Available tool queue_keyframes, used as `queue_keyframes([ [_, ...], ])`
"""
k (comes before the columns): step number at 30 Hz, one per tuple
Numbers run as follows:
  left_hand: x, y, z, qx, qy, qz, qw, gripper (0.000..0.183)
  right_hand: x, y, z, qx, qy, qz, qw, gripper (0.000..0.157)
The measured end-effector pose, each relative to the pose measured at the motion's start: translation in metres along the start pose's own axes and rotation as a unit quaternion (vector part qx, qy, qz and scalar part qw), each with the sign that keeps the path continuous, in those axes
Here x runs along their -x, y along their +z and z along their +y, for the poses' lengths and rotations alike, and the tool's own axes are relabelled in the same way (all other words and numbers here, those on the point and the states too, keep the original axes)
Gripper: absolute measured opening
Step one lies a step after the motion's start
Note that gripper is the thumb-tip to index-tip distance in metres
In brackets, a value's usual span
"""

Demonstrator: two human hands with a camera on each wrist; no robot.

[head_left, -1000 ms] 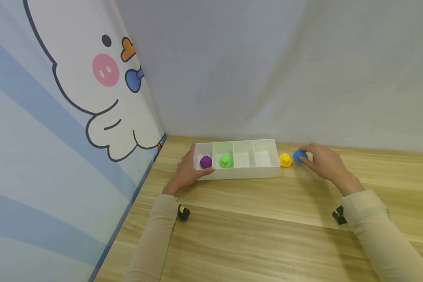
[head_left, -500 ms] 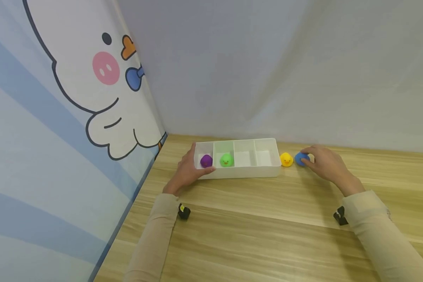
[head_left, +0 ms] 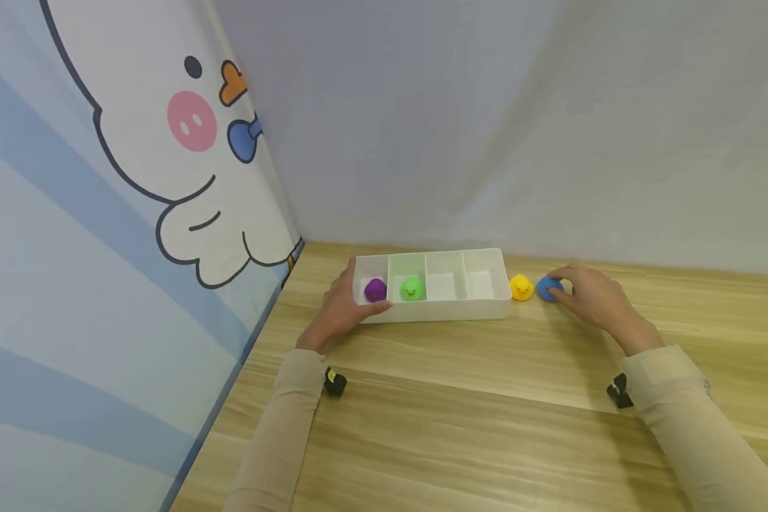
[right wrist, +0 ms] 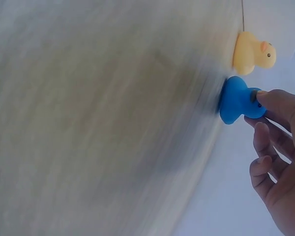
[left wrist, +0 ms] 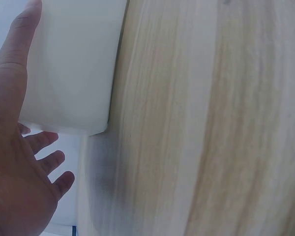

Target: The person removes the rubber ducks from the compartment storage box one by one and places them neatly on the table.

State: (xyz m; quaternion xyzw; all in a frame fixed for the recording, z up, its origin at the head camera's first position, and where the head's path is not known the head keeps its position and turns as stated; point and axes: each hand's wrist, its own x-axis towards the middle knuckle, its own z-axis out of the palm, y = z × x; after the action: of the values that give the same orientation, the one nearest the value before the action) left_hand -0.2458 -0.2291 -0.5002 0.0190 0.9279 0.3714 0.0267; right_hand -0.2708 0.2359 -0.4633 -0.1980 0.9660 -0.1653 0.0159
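Note:
My left hand (head_left: 344, 306) grips the left end of a white four-section box (head_left: 435, 311), its thumb along the front wall. The left wrist view shows its other fingers spread at the box's end. A purple duck (head_left: 375, 290) sits in the leftmost section, a green rubber duck (head_left: 412, 288) in the section beside it. Just off the box's right end stands a yellow rubber duck (head_left: 521, 288). To its right, my right hand (head_left: 594, 299) pinches the head of a blue rubber duck (right wrist: 232, 101) between thumb and fingers; the duck's base is at the table top.
The wood-grain table (head_left: 448, 427) runs back to a pale grey cloth wall (head_left: 486, 128), close behind the box and ducks. On the left a cloth with a cartoon print (head_left: 134, 163) borders the table. The box's two right sections hold nothing.
The blue duck has come slightly down and toward me in my right hand, beside the yellow duck. My left hand keeps its hold on the box. The head view has shifted a little.

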Motion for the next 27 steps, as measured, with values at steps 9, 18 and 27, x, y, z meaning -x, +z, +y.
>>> queue_keyframes([
  [9, 0.0001, -0.0013, 0.0018, 0.0, 0.005, 0.001, 1.0, 0.129, 0.0007, -0.0014, 0.0005, -0.004, 0.005, -0.009, 1.0, 0.039],
  [18, 0.0, -0.0018, 0.0016, 0.001, 0.007, 0.0, 1.0, 0.129, 0.0014, -0.003, -0.0007, 0.001, 0.003, -0.009, 1.0, 0.04],
  [27, -0.0001, -0.0021, 0.0015, 0.008, 0.007, -0.002, 0.9999, 0.129, 0.0036, -0.0087, -0.0065, 0.009, 0.005, -0.004, 1.0, 0.042],
])
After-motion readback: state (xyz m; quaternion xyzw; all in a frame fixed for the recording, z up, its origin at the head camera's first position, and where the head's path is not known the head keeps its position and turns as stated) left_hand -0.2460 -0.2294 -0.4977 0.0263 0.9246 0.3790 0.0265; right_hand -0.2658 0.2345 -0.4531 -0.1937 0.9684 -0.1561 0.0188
